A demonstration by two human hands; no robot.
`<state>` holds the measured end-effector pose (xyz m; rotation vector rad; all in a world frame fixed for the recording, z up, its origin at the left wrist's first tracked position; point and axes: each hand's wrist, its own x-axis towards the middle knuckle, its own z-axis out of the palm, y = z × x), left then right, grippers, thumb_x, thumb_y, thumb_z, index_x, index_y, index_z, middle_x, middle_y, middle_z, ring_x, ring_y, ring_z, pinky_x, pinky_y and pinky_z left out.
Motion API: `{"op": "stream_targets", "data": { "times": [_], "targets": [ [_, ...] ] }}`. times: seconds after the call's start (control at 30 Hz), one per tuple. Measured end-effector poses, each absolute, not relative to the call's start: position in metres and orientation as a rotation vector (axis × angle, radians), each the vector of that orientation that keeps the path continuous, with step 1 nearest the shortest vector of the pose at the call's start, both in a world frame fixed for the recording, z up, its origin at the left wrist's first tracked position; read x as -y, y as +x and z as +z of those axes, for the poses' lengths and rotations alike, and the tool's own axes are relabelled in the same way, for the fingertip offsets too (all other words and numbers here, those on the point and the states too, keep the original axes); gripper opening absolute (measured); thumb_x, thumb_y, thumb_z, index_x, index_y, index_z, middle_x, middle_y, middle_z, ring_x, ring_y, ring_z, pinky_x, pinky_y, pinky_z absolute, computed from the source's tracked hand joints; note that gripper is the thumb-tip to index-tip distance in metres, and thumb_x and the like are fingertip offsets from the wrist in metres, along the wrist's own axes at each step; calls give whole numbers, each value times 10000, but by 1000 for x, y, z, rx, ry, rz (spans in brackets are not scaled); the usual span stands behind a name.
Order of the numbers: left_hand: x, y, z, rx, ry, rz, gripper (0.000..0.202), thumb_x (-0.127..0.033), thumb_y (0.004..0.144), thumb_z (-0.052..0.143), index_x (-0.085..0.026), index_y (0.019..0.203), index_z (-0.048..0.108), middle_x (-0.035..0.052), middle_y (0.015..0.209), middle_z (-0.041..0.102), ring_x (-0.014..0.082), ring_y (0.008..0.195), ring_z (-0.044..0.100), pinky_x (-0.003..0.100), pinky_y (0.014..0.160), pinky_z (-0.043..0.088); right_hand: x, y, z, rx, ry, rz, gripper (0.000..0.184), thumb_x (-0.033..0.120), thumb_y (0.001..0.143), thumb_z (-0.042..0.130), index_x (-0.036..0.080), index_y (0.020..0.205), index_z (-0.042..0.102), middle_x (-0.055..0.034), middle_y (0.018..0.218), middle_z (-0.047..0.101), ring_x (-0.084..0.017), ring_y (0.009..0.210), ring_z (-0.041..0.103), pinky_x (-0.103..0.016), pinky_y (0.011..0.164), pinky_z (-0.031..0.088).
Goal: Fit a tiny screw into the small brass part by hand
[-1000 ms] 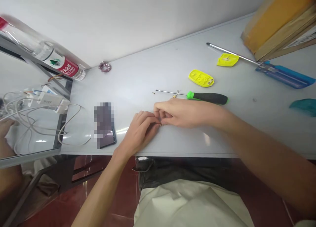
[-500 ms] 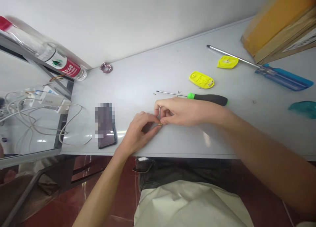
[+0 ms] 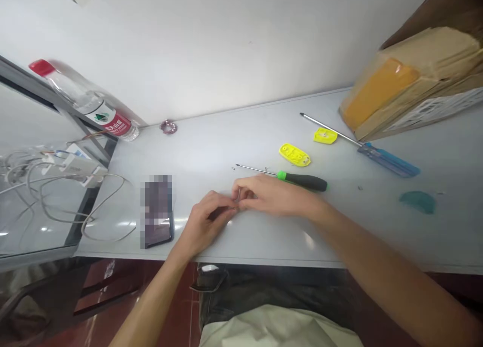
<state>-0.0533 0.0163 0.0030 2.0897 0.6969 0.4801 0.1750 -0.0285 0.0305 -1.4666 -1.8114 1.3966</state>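
My left hand (image 3: 207, 221) and my right hand (image 3: 269, 196) meet fingertip to fingertip low over the white table (image 3: 234, 140), near its front edge. Both are pinched shut on a tiny part that I cannot make out here. Just behind my right hand lies a small screwdriver with a green and black handle (image 3: 300, 180), its thin shaft pointing left. Further back lie a yellow plastic shell (image 3: 295, 155) and a smaller yellow piece (image 3: 325, 136).
A phone (image 3: 156, 211) lies left of my hands. A water bottle (image 3: 85, 102), cables and a white charger (image 3: 81, 169) fill the far left. A long blue-handled screwdriver (image 3: 377, 153), a teal piece (image 3: 417, 201) and cardboard boxes (image 3: 411, 90) are at the right. A small ring (image 3: 168, 127) lies by the wall.
The camera has tilted up, so everything sits lower in view. My hands stay pinched together at the same spot; the small gold part seen half a second ago is hidden between the fingers.
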Motion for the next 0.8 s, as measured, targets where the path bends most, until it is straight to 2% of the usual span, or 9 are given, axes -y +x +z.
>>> {"op": "stream_targets", "data": {
  "times": [0.17,0.4,0.5,0.6,0.7,0.8],
  "targets": [
    [-19,-57,2,-672,2011,544,115,-249,974,644,-252,1037,740,60,1010,727,184,952,653,323,820,545,28,172,32,1726,-1364,1479,186,194,863,564,211,1047,592,7,916,740,-153,840,650,-271,729,443],
    [-26,-64,2,-715,1762,663,65,-271,940,689,-229,908,727,38,866,683,174,815,660,331,737,567,34,154,29,1438,-1197,1582,243,250,854,614,225,1091,562,8,893,735,-144,810,634,-263,711,450],
    [-28,-66,2,-750,1664,696,63,-289,935,696,-238,937,733,36,889,688,181,830,675,351,757,585,34,140,23,1320,-1196,1509,221,298,878,620,222,1080,574,12,863,728,-137,752,613,-267,692,448],
    [-28,-66,3,-798,1614,724,74,-305,936,697,-255,973,737,28,942,701,171,845,672,342,777,586,33,135,27,1315,-1224,1445,203,325,912,592,220,1085,583,-4,921,742,-140,793,637,-275,724,462],
    [-29,-67,3,-875,1635,744,96,-315,936,698,-250,994,739,24,962,714,163,887,670,316,824,569,38,153,41,1443,-1401,1248,226,386,923,590,228,1083,617,-6,939,730,-148,794,634,-290,742,461],
    [-28,-64,3,-922,1685,719,143,-340,947,683,-229,1019,739,34,970,728,164,900,679,313,854,561,55,193,47,1491,-1734,782,238,430,936,572,211,1000,641,-40,958,697,-188,887,625,-324,805,463]
  ]
}}
